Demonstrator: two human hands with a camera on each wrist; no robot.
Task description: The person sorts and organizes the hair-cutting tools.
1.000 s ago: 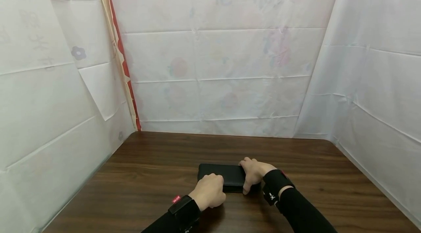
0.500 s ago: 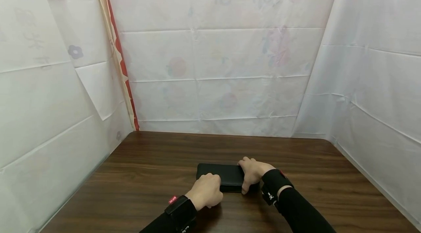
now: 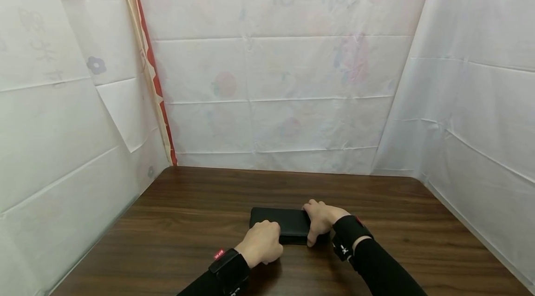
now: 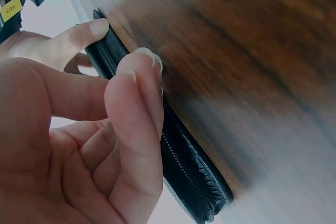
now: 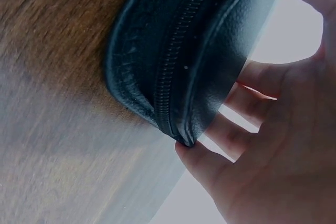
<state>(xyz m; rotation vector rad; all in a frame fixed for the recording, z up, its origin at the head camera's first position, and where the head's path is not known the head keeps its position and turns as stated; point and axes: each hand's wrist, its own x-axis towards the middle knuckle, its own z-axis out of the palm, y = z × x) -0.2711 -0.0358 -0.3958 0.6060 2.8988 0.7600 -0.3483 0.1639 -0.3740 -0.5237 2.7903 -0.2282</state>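
Little is changed from half a second ago: the black zipped case (image 3: 281, 224) is still lain flat on the wooden table (image 3: 200, 203). Its right end is gripped by the right hand (image 3: 322, 220); its near zipper edge is pinched by the left hand (image 3: 261, 243). Its contents are hidden.

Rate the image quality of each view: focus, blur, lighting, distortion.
Head view: sharp and evenly lit, wide-angle bending at the edges, soft shadows under the left hand and right hand. Left wrist view: fingers near and soft, table grain smeared. Right wrist view: black zip case crisp at the zipper, wood blurred, bright background washed out.
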